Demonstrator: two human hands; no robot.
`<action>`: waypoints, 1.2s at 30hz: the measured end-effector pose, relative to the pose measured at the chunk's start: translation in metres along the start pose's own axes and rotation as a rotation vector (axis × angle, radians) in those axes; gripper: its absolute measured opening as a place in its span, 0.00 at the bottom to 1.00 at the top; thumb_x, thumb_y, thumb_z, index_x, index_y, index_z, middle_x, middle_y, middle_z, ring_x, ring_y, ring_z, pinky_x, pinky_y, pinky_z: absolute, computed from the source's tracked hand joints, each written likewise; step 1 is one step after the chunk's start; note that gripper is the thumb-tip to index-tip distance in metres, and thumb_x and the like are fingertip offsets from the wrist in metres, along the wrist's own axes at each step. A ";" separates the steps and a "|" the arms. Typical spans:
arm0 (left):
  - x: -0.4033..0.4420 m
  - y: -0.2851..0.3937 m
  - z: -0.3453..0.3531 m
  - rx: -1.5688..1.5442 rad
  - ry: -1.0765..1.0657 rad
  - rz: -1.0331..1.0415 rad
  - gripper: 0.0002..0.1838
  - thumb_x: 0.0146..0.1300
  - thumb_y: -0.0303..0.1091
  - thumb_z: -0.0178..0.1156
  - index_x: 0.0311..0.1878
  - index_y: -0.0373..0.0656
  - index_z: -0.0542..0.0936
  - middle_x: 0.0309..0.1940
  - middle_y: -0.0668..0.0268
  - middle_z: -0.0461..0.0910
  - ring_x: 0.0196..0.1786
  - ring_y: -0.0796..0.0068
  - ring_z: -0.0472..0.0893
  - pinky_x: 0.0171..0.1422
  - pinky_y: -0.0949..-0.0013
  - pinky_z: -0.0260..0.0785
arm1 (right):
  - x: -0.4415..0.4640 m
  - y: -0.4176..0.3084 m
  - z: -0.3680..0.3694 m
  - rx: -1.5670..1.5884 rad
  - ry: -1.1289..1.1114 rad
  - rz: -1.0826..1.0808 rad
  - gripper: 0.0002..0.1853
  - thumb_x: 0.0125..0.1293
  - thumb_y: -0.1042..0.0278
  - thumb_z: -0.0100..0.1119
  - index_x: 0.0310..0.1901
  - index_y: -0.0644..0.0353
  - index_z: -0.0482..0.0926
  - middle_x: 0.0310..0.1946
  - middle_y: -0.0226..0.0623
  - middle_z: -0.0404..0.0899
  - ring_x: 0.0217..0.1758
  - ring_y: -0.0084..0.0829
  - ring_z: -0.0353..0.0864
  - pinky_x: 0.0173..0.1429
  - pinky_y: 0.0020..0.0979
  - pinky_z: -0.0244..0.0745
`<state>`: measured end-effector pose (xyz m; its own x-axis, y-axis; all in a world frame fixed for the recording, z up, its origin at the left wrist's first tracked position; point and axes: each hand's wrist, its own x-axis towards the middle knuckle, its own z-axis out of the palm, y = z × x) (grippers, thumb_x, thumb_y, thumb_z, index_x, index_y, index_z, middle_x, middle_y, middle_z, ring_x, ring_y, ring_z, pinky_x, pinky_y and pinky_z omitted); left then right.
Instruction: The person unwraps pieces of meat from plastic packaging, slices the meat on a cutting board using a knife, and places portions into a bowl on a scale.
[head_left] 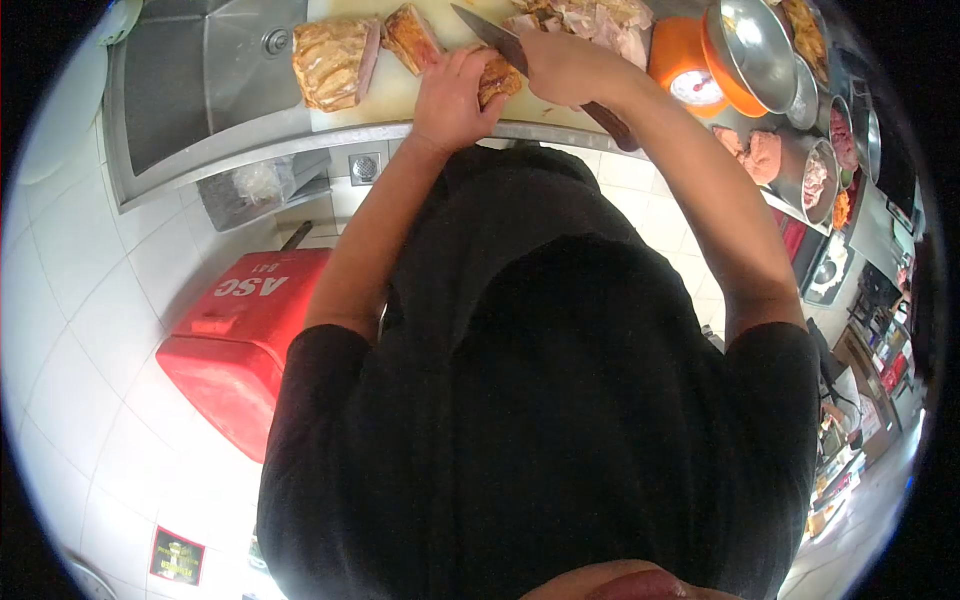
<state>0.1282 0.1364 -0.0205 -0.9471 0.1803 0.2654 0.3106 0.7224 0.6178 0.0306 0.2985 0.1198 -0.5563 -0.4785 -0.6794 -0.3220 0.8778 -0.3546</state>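
In the head view, the left hand [462, 100] partly hides the roasted piece [499, 80], which we see gripped under its fingers and beside its thumb. The right hand [562, 66] is closed around the knife [490, 38] and covers its middle. The picture's edge cuts the board [392, 98]. A metal bowl [752, 52] partly blocks the orange scale [676, 50].

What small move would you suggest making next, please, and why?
I would probably have the left hand draw its fingertips back slightly: they rest on the browned meat piece and look close to the blade of the knife, which the right hand grips.
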 end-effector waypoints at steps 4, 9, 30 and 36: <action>0.002 0.000 -0.001 0.002 0.002 0.000 0.32 0.53 0.40 0.74 0.62 0.46 0.75 0.54 0.57 0.79 0.59 0.50 0.78 0.63 0.50 0.69 | 0.011 0.009 0.015 0.002 0.062 -0.030 0.18 0.61 0.77 0.50 0.53 0.75 0.74 0.38 0.66 0.84 0.44 0.59 0.87 0.46 0.51 0.80; -0.002 0.003 -0.003 0.029 -0.019 -0.033 0.33 0.54 0.40 0.73 0.63 0.46 0.75 0.56 0.56 0.78 0.62 0.51 0.77 0.65 0.49 0.68 | -0.021 0.028 0.047 -0.056 0.381 -0.182 0.19 0.63 0.77 0.51 0.55 0.71 0.74 0.45 0.64 0.83 0.53 0.59 0.84 0.57 0.53 0.77; 0.004 0.012 -0.008 0.056 -0.076 0.021 0.38 0.49 0.40 0.76 0.64 0.43 0.72 0.57 0.52 0.77 0.61 0.47 0.76 0.65 0.48 0.68 | 0.001 0.051 0.095 0.126 0.317 0.030 0.17 0.66 0.74 0.55 0.56 0.65 0.70 0.44 0.59 0.86 0.50 0.57 0.87 0.54 0.53 0.81; 0.007 0.022 -0.010 0.116 -0.092 0.065 0.41 0.47 0.37 0.76 0.66 0.43 0.70 0.55 0.51 0.76 0.61 0.46 0.76 0.67 0.47 0.68 | -0.024 0.091 0.082 0.163 0.484 0.031 0.18 0.67 0.72 0.53 0.58 0.67 0.70 0.43 0.58 0.86 0.50 0.56 0.87 0.54 0.54 0.80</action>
<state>0.1297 0.1467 0.0022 -0.9303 0.2858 0.2297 0.3652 0.7783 0.5107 0.0777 0.3917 0.0515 -0.8674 -0.3732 -0.3293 -0.1973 0.8653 -0.4608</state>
